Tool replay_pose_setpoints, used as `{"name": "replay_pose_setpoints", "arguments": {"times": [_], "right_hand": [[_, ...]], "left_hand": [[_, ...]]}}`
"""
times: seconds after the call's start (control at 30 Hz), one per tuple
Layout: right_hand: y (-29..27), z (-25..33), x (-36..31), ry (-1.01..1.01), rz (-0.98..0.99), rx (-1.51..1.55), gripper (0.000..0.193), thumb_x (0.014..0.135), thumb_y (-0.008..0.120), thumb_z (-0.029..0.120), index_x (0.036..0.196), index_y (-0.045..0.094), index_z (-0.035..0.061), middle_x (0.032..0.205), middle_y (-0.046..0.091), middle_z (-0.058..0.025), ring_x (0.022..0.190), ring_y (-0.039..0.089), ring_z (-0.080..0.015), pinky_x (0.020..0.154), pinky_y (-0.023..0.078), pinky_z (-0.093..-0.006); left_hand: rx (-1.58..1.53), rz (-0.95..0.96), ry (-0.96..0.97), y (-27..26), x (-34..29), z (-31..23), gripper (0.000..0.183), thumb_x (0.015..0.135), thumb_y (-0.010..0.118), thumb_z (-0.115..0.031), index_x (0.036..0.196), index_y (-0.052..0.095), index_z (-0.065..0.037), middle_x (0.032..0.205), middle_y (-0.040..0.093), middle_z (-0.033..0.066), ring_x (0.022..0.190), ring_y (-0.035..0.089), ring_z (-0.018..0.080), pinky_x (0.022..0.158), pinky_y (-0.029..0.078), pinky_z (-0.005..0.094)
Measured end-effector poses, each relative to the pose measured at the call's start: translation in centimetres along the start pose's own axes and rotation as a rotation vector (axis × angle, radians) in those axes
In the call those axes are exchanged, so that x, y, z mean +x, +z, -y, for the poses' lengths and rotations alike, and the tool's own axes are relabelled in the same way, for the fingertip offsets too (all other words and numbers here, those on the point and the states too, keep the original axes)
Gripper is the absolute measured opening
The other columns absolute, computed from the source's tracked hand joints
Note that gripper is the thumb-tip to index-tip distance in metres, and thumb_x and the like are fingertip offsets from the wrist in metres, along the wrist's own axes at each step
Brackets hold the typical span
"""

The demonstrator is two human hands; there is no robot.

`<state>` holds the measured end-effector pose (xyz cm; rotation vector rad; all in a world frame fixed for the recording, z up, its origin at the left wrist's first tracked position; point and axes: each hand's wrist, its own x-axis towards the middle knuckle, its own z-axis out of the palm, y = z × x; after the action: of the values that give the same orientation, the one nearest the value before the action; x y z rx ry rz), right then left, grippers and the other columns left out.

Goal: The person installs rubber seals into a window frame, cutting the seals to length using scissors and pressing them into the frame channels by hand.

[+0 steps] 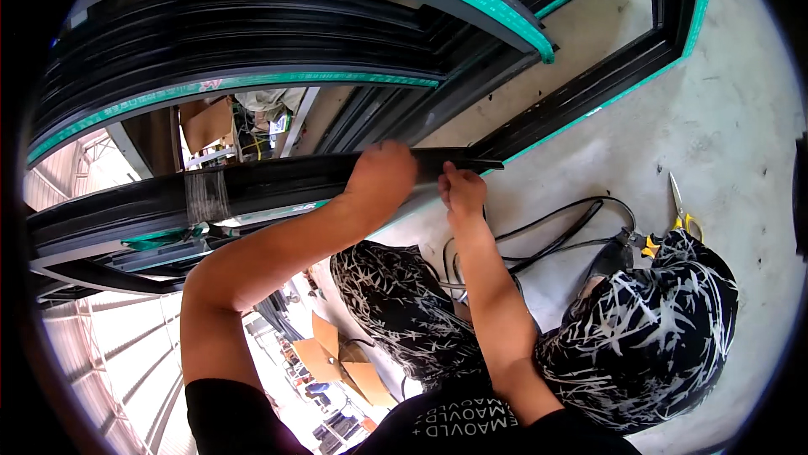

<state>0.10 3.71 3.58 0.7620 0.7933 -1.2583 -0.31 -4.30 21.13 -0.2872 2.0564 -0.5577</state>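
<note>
A long black window or door frame (278, 174) with green protective tape along its edge stands in front of me. My left hand (385, 175) is curled closed against its bar, slightly blurred, with the fingertips hidden. Just right of it, my right hand (463, 190) pinches a thin black rubber strip (490, 165) beside the frame's corner. Loops of black strip (551, 244) lie on the floor by my legs, partly behind my right forearm.
Scissors (678, 209) with yellow handles and a dark tool with yellow grips (629, 240) lie on the pale floor (724, 135) near my right knee. More taped black frames (244, 26) lean beyond. An open cardboard box (324, 339) stands at lower left.
</note>
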Motion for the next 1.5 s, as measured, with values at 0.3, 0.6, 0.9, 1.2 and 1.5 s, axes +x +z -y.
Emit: {"name": "replay_pose_setpoints", "arguments": {"times": [0.3, 0.6, 0.9, 1.2, 1.5], "right_hand": [[0.6, 0.2, -0.2, 0.098, 0.016, 0.128, 0.022, 0.09, 0.071, 0.008, 0.076, 0.056, 0.0027, 0.066, 0.062, -0.0087, 0.048, 0.053, -0.0129, 0.037, 0.035, -0.0233], [1.1, -2.9, -0.8, -0.115, -0.187, 0.334, 0.027, 0.099, 0.062, 0.024, 0.083, 0.053, 0.0044, 0.062, 0.055, -0.0038, 0.047, 0.048, -0.0134, 0.04, 0.036, -0.0278], [-5.0, -6.3, 1.5, -0.071, -0.392, 0.257, 0.03, 0.098, 0.056, 0.028, 0.084, 0.054, 0.0015, 0.064, 0.056, -0.0074, 0.052, 0.052, -0.0152, 0.045, 0.041, -0.03], [-7.0, -6.1, 2.5, -0.158, -0.396, 0.129, 0.023, 0.095, 0.055, 0.021, 0.081, 0.054, 0.0026, 0.065, 0.053, -0.0049, 0.05, 0.049, -0.015, 0.045, 0.04, -0.0296], [-10.2, -9.9, 2.2, -0.223, -0.363, -0.183, 0.021, 0.094, 0.06, 0.021, 0.081, 0.055, 0.0041, 0.061, 0.056, -0.005, 0.047, 0.049, -0.0132, 0.042, 0.038, -0.0282]], "left_hand": [[-0.103, -0.069, 0.015, 0.9, -0.5, 1.1, 0.012, 0.074, 0.067, -0.012, 0.085, 0.068, -0.008, 0.088, 0.06, 0.0076, 0.089, 0.062, 0.0238, 0.075, 0.052, 0.0335], [-0.132, -0.001, 0.009, 0.3, 1.5, 0.0, 0.011, 0.073, 0.066, -0.012, 0.083, 0.071, -0.01, 0.085, 0.062, 0.0052, 0.086, 0.063, 0.0235, 0.073, 0.051, 0.0356], [-0.415, -0.184, 0.135, 7.4, 8.4, -7.4, 0.012, 0.077, 0.064, -0.015, 0.085, 0.072, -0.014, 0.084, 0.063, 0.0042, 0.094, 0.062, 0.0231, 0.078, 0.051, 0.0362], [-0.393, -0.328, 0.116, 9.9, 9.2, -9.0, 0.012, 0.083, 0.065, -0.02, 0.087, 0.075, -0.015, 0.084, 0.062, 0.0045, 0.09, 0.061, 0.0241, 0.073, 0.05, 0.0391], [-0.434, -0.466, 0.008, 10.0, 10.0, -11.2, 0.007, 0.068, 0.069, -0.018, 0.062, 0.071, -0.015, 0.075, 0.061, 0.0005, 0.087, 0.061, 0.0206, 0.07, 0.047, 0.0349]]}}
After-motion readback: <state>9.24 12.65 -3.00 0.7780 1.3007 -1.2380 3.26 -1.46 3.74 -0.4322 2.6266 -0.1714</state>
